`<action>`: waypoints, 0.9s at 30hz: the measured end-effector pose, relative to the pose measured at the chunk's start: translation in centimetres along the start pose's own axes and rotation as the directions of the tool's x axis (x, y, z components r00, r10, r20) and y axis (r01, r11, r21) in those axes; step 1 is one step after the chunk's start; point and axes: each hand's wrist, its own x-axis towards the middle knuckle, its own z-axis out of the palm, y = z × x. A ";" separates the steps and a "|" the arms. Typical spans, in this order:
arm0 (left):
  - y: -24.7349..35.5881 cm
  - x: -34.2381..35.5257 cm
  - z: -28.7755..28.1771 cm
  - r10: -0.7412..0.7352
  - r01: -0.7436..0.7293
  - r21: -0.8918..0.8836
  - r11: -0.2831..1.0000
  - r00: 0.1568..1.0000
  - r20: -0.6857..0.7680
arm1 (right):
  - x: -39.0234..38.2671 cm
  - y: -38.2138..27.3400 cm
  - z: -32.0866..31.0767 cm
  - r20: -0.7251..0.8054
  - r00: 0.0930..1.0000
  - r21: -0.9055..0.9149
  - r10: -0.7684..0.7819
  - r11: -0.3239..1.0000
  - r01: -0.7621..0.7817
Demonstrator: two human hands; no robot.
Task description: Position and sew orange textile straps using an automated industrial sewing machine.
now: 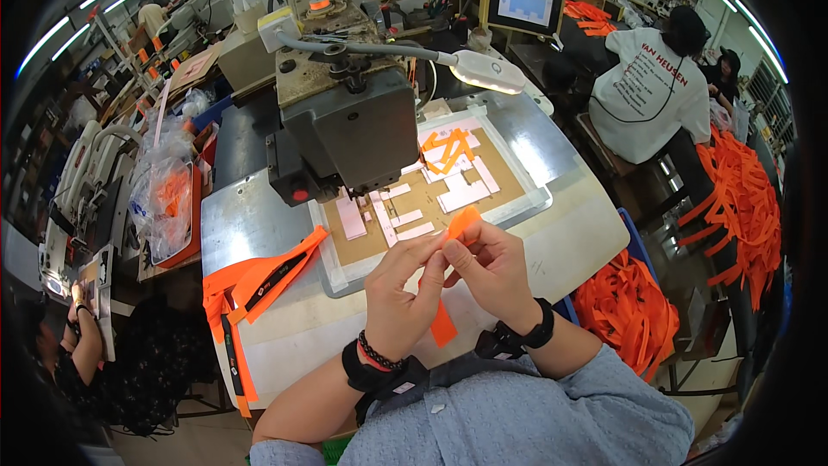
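Both of my hands are together in front of the sewing machine, pinching one orange fabric strip [443, 328]. My left hand [404, 286] grips it between thumb and fingers. Close against it, my right hand [493, 272] pinches the same strip with the thumb on top. One end sticks up above the fingertips and another part hangs below; the middle is hidden by my fingers. Just beyond my hands lies a sewing template [345, 250] with a brown board, white pieces and a pale frame. More orange strips [448, 152] rest on its far part.
The dark sewing machine head [349, 125] overhangs the template, with a lit lamp [487, 73] beside it. Orange straps with black patches [259, 280] lie at the table's left. A blue bin [634, 246] of orange straps stands at right. Co-workers sit on both sides.
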 end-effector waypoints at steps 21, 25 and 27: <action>-0.5 0.2 -0.3 -0.033 0.035 -0.079 0.996 0.999 0.028 | -0.1 0.2 0.0 0.007 1.000 0.032 -0.010 0.999 0.009; -0.4 0.1 -0.2 0.007 -0.006 -0.031 1.000 1.000 0.024 | -0.1 0.0 -0.3 0.022 1.000 0.017 0.014 1.000 -0.014; -0.4 0.1 -0.1 -0.024 0.025 -0.073 0.997 1.000 0.018 | -0.1 0.0 -0.2 0.017 1.000 0.020 0.025 0.999 -0.025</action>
